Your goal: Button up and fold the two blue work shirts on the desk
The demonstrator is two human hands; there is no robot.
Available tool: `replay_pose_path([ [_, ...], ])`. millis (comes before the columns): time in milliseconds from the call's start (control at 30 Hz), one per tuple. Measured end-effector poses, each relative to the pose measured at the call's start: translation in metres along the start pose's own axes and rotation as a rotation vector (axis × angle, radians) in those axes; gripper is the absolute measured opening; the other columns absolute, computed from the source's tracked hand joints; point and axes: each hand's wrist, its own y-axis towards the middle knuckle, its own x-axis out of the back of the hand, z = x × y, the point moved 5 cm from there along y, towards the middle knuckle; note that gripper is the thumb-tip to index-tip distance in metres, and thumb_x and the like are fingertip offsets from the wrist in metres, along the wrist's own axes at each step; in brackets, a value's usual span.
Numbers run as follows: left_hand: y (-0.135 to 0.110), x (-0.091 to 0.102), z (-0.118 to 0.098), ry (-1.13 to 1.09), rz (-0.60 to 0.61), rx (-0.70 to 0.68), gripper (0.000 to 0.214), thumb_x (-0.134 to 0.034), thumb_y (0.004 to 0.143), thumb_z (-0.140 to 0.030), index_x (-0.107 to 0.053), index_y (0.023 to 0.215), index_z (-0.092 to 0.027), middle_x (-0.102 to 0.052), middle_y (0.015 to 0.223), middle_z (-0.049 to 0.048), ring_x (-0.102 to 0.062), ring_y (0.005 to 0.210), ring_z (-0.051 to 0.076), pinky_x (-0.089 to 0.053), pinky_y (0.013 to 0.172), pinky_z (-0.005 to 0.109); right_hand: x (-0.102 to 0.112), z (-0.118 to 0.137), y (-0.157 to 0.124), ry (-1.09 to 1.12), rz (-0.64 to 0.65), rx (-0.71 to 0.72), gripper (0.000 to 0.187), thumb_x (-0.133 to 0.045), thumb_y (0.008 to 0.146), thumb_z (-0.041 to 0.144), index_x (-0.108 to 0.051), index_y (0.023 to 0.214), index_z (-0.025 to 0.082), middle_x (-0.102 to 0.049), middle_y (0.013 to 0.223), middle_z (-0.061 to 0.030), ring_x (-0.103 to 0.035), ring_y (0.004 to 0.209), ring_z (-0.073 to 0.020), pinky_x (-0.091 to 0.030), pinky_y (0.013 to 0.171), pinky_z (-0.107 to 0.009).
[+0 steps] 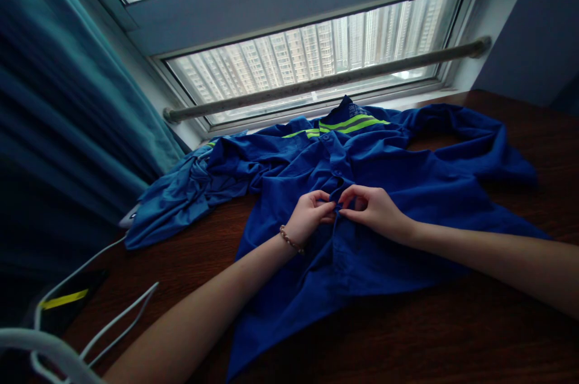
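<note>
a royal-blue long-sleeved cloth shirt (402, 182) lies front up on the table, running from beside the far edge toward the near edge, one sleeve bent toward the far right corner. the left hand (312, 213) pinches the shirt's front opening between thumb and fingers; the right hand (376, 210) pinches it just beside, the fingertips almost meeting. whether a button sits between them i cannot tell. round blue buttons (325, 137) show above the hands. pale print (357, 110) marks the dark inside of the collar, too small to read, near bright yellow-green stripes (355, 125) across the chest. a braided brown-and-beige bracelet (291, 240) circles the left wrist.

toward the far left corner, a crumpled lighter-blue garment (181, 200) partly covers a small pale object (129, 216) with an unreadable dark mark. a white cable (81, 272) runs along the left, past a flat black object (93, 281) with a yellow strip (64, 299).

the table (497, 324) is dark reddish-brown with streaky wood grain. beyond its far edge, a worn metal rail (316, 87) crosses a window (266, 61) facing tall apartment blocks; a teal curtain (67, 70) hangs left.
</note>
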Motion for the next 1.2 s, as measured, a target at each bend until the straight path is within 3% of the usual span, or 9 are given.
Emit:
replay_pose_path([
  [367, 0.005, 0.004, 0.003, -0.068, 0.015, -0.012, 0.034, -0.072, 0.054, -0.016, -0.047, 0.076, -0.013, -0.056, 0.051, -0.0024, -0.054, 0.044, 0.008, -0.043, 0.045, 0.017, 0.001, 0.009, -0.003, -0.096, -0.035, 0.081, 0.013, -0.060, 0.067, 0.019, -0.059, 0.080, 0.018, -0.059, 0.071, 0.0023, -0.045, 0.052, -0.0064, -0.036, 0.048, -0.019],
  [567, 0.003, 0.004, 0.001, -0.020, 0.014, -0.042, 0.037, -0.073, 0.054, -0.021, -0.046, 0.078, -0.013, -0.057, 0.052, -0.0017, -0.055, 0.045, 0.009, -0.043, 0.045, 0.017, 0.001, 0.008, -0.002, -0.045, 0.004, 0.035, 0.012, -0.056, 0.071, 0.023, -0.060, 0.081, 0.017, -0.059, 0.070, 0.0013, -0.045, 0.051, -0.0067, -0.035, 0.047, -0.019],
  [800, 0.001, -0.002, -0.002, 0.032, 0.094, -0.080, 0.036, -0.068, 0.061, -0.028, -0.046, 0.086, -0.014, -0.057, 0.060, -0.0020, -0.057, 0.053, 0.009, -0.046, 0.051, 0.020, 0.002, 0.000, 0.000, -0.028, -0.015, -0.012, 0.013, -0.054, 0.071, 0.023, -0.059, 0.081, 0.016, -0.059, 0.069, 0.0001, -0.047, 0.054, -0.0085, -0.035, 0.048, -0.020],
  [1033, 0.002, -0.007, -0.004, 0.124, 0.184, -0.105, 0.040, -0.072, 0.053, -0.016, -0.050, 0.086, -0.013, -0.059, 0.075, 0.0008, -0.057, 0.063, 0.010, -0.044, 0.054, 0.019, -0.001, 0.000, 0.001, 0.007, 0.007, 0.009, 0.012, -0.053, 0.071, 0.020, -0.058, 0.081, 0.016, -0.056, 0.067, 0.0007, -0.046, 0.055, -0.0083, -0.035, 0.049, -0.020],
  [1200, 0.004, -0.005, -0.002, 0.115, 0.189, -0.100, 0.038, -0.069, 0.054, -0.014, -0.049, 0.086, -0.013, -0.059, 0.073, 0.0006, -0.056, 0.061, 0.010, -0.043, 0.054, 0.019, -0.003, -0.007, 0.005, 0.157, 0.020, -0.018, 0.015, -0.056, 0.070, 0.020, -0.055, 0.083, 0.014, -0.057, 0.073, -0.0010, -0.050, 0.061, -0.0096, -0.038, 0.053, -0.020],
])
